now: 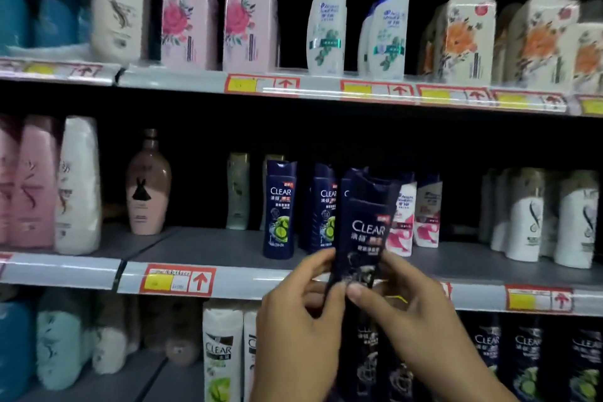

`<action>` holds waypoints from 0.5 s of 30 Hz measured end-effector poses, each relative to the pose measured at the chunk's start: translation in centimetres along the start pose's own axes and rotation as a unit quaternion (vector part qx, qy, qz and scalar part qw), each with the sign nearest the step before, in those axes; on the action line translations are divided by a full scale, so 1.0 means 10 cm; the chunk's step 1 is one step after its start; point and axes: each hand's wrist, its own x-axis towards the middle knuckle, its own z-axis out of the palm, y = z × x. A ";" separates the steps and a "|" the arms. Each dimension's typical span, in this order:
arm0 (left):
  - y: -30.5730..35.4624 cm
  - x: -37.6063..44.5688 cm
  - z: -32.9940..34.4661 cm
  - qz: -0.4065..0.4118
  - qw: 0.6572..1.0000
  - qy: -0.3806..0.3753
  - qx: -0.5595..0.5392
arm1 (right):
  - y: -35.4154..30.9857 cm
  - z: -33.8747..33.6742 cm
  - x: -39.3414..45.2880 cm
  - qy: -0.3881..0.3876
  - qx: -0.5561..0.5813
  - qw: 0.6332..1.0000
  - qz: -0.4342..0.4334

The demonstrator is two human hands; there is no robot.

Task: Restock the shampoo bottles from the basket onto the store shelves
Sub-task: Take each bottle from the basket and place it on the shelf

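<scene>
A dark navy CLEAR shampoo bottle [367, 225] is held upright in front of the middle shelf [208, 248]. My left hand [300, 320] pinches its lower left edge, and my right hand [414, 313] pinches its bottom right side. Just behind it stand two more navy CLEAR bottles [280, 209] with green labels on that shelf. The basket is out of view.
Pink-and-white bottles [424, 215] stand right of the held bottle, white bottles [528, 215] farther right. A brown-pink bottle [148, 186] and pink and white bottles sit at left. The top shelf [182, 78] carries floral packs and white bottles; the bottom shelf holds more CLEAR bottles [222, 352].
</scene>
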 end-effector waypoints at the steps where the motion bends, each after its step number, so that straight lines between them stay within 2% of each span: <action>1: 0.07 0.14 -0.02 0.004 0.999 0.025 0.021 | 0.01 -0.05 0.14 0.009 -0.009 1.000 -0.006; 8: -0.02 0.66 0.13 -0.019 0.996 0.047 0.074 | 0.12 0.07 0.76 0.038 -0.041 0.994 0.091; 15: -0.03 0.81 0.44 -0.037 0.996 0.054 0.053 | 0.26 -0.13 0.96 0.055 -0.055 0.994 0.072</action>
